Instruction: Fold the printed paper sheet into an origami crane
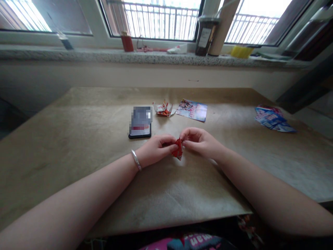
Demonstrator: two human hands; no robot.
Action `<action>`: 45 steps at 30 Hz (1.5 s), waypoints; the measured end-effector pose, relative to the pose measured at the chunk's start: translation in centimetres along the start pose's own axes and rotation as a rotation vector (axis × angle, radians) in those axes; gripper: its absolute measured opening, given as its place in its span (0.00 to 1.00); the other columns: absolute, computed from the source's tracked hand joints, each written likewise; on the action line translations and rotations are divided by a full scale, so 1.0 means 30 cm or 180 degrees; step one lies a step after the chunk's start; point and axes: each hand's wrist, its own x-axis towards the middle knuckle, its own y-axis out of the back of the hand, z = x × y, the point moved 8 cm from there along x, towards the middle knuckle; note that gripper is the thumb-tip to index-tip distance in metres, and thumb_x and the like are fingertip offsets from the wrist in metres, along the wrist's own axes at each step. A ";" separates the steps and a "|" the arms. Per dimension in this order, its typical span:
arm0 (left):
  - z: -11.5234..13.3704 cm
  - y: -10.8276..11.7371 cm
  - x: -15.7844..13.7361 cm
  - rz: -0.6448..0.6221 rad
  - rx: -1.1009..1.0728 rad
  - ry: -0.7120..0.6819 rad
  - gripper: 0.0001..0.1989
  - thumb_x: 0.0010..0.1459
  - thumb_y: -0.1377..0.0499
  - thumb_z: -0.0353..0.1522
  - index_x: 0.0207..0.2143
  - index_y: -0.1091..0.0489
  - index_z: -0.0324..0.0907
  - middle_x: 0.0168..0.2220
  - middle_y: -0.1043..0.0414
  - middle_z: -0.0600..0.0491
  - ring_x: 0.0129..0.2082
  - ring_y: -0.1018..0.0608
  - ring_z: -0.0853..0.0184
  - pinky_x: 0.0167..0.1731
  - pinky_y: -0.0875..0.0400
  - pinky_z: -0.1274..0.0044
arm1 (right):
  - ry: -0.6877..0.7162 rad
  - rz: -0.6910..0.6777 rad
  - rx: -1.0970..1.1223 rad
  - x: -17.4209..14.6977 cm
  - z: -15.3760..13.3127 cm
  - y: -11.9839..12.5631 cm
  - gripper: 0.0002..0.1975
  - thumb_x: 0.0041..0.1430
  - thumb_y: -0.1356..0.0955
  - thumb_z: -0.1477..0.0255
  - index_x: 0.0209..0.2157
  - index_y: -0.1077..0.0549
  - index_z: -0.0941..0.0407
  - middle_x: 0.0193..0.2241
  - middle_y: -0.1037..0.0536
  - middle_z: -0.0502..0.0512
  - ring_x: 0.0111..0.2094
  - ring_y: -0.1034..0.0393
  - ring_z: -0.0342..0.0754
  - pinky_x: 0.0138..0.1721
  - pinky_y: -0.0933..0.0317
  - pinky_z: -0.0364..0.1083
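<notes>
A small piece of folded red paper (178,151) is held just above the middle of the table. My left hand (159,149) pinches its left side between thumb and fingers. At its upper right edge, the thumb and forefinger of my right hand (200,141) close on the paper. Beyond my hands sits a folded red-and-white paper shape (164,109) with pointed tips. Beside that shape, on its right, lies a flat printed sheet (192,110). A phone (140,123) with a blurred screen rests left of the folded shape.
Several blue-and-red printed packets or cards (274,119) lie at the table's right. Behind the table (65,139) runs a stone windowsill (104,57). On it stand a red container (127,42), a dark lidded jar (206,36) and a yellow object (241,52).
</notes>
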 end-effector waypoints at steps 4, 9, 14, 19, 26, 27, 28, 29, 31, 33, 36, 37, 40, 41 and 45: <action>0.004 -0.017 -0.002 -0.0157 -0.0288 0.0050 0.10 0.58 0.46 0.35 0.29 0.30 0.38 0.28 0.29 0.53 0.30 0.28 0.71 0.34 0.33 0.79 | -0.0108 -0.0053 0.0144 -0.001 0.016 -0.006 0.12 0.48 0.28 0.65 0.30 0.32 0.56 0.27 0.28 0.48 0.27 0.34 0.40 0.31 0.38 0.42; -0.004 -0.021 0.000 -0.0226 -0.0427 0.0164 0.11 0.57 0.45 0.37 0.29 0.32 0.38 0.26 0.31 0.54 0.28 0.30 0.71 0.32 0.34 0.80 | -0.0031 0.0016 -0.0098 -0.003 0.003 0.000 0.10 0.47 0.29 0.68 0.30 0.31 0.57 0.26 0.28 0.49 0.27 0.35 0.40 0.32 0.39 0.42; -0.005 -0.025 0.001 -0.0317 -0.0463 0.0189 0.11 0.57 0.46 0.36 0.28 0.32 0.38 0.26 0.31 0.55 0.28 0.30 0.71 0.31 0.34 0.80 | -0.0004 -0.0094 -0.0380 -0.005 -0.005 -0.003 0.08 0.49 0.30 0.70 0.31 0.29 0.57 0.26 0.28 0.49 0.27 0.36 0.40 0.32 0.39 0.43; -0.001 -0.038 -0.005 -0.0411 -0.0519 0.0287 0.12 0.57 0.45 0.38 0.28 0.32 0.38 0.25 0.31 0.55 0.27 0.30 0.72 0.31 0.33 0.80 | -0.0039 -0.0218 -0.0305 -0.007 0.008 -0.012 0.10 0.49 0.29 0.67 0.32 0.31 0.57 0.25 0.30 0.47 0.26 0.37 0.40 0.29 0.40 0.41; -0.008 -0.036 -0.006 -0.0388 -0.0728 0.0276 0.11 0.56 0.44 0.37 0.28 0.32 0.38 0.25 0.32 0.56 0.26 0.30 0.72 0.29 0.34 0.81 | 0.0025 -0.0290 -0.0148 -0.009 0.008 -0.022 0.12 0.50 0.29 0.64 0.28 0.32 0.57 0.25 0.30 0.48 0.28 0.36 0.41 0.32 0.39 0.42; -0.011 -0.037 -0.006 -0.0414 -0.0760 0.0283 0.11 0.56 0.44 0.37 0.28 0.32 0.38 0.25 0.32 0.56 0.26 0.30 0.73 0.29 0.35 0.81 | -0.0016 -0.0290 -0.0107 -0.009 0.012 -0.021 0.12 0.50 0.29 0.64 0.29 0.32 0.57 0.25 0.30 0.48 0.27 0.36 0.40 0.31 0.39 0.42; -0.014 -0.038 -0.006 -0.0438 -0.0783 0.0286 0.11 0.56 0.44 0.37 0.28 0.32 0.38 0.25 0.32 0.56 0.26 0.31 0.73 0.29 0.35 0.81 | -0.0064 -0.0297 -0.0052 -0.009 0.018 -0.021 0.12 0.50 0.29 0.64 0.29 0.31 0.57 0.25 0.30 0.48 0.27 0.35 0.40 0.31 0.39 0.42; -0.017 -0.038 -0.006 -0.0459 -0.0788 0.0280 0.11 0.56 0.44 0.37 0.28 0.32 0.38 0.25 0.32 0.56 0.26 0.31 0.73 0.30 0.35 0.81 | -0.0114 -0.0309 0.0014 -0.009 0.023 -0.021 0.12 0.50 0.29 0.64 0.30 0.31 0.57 0.25 0.29 0.48 0.27 0.35 0.40 0.31 0.39 0.42; -0.021 -0.038 -0.005 -0.0487 -0.0747 0.0243 0.10 0.56 0.44 0.36 0.28 0.32 0.38 0.25 0.32 0.56 0.27 0.30 0.73 0.31 0.36 0.81 | -0.0209 -0.0360 0.0158 -0.010 0.032 -0.023 0.13 0.50 0.29 0.64 0.31 0.31 0.58 0.26 0.28 0.48 0.27 0.34 0.40 0.31 0.39 0.42; -0.023 -0.038 -0.005 -0.0506 -0.0688 0.0202 0.10 0.57 0.44 0.36 0.29 0.31 0.38 0.26 0.31 0.56 0.27 0.30 0.73 0.32 0.36 0.81 | -0.0291 -0.0412 0.0284 -0.010 0.038 -0.025 0.13 0.49 0.28 0.64 0.31 0.30 0.58 0.27 0.27 0.49 0.27 0.33 0.39 0.31 0.39 0.41; -0.026 -0.043 -0.008 -0.0573 -0.0675 0.0201 0.10 0.58 0.45 0.36 0.30 0.31 0.38 0.26 0.31 0.56 0.28 0.30 0.73 0.32 0.36 0.81 | -0.0401 -0.0475 0.0390 -0.011 0.046 -0.027 0.13 0.48 0.28 0.64 0.31 0.30 0.58 0.26 0.26 0.48 0.27 0.33 0.39 0.31 0.39 0.41; -0.027 -0.044 -0.009 -0.0575 -0.0682 0.0207 0.10 0.58 0.45 0.36 0.30 0.31 0.38 0.26 0.31 0.56 0.28 0.30 0.72 0.32 0.36 0.81 | -0.0415 -0.0490 0.0394 -0.011 0.048 -0.027 0.13 0.49 0.28 0.64 0.31 0.30 0.58 0.26 0.27 0.48 0.26 0.34 0.39 0.30 0.39 0.41; -0.027 -0.046 -0.010 -0.0560 -0.0710 0.0235 0.10 0.57 0.44 0.36 0.30 0.31 0.38 0.27 0.31 0.56 0.28 0.30 0.72 0.31 0.36 0.81 | -0.0375 -0.0534 0.0322 -0.010 0.050 -0.029 0.12 0.50 0.29 0.65 0.31 0.31 0.57 0.25 0.29 0.47 0.25 0.35 0.38 0.29 0.40 0.40; -0.026 -0.046 -0.010 -0.0555 -0.0717 0.0246 0.10 0.57 0.44 0.37 0.30 0.31 0.38 0.27 0.32 0.56 0.28 0.31 0.72 0.31 0.36 0.81 | -0.0330 -0.0539 0.0270 -0.009 0.049 -0.029 0.11 0.50 0.29 0.66 0.31 0.32 0.57 0.24 0.30 0.47 0.25 0.36 0.38 0.29 0.41 0.40; -0.027 -0.049 -0.009 -0.0568 -0.0719 0.0311 0.11 0.57 0.45 0.37 0.30 0.32 0.37 0.27 0.32 0.56 0.28 0.31 0.72 0.31 0.36 0.81 | 0.0038 -0.0452 -0.0108 -0.009 0.023 -0.026 0.07 0.50 0.31 0.70 0.29 0.33 0.56 0.24 0.32 0.47 0.27 0.37 0.40 0.30 0.40 0.41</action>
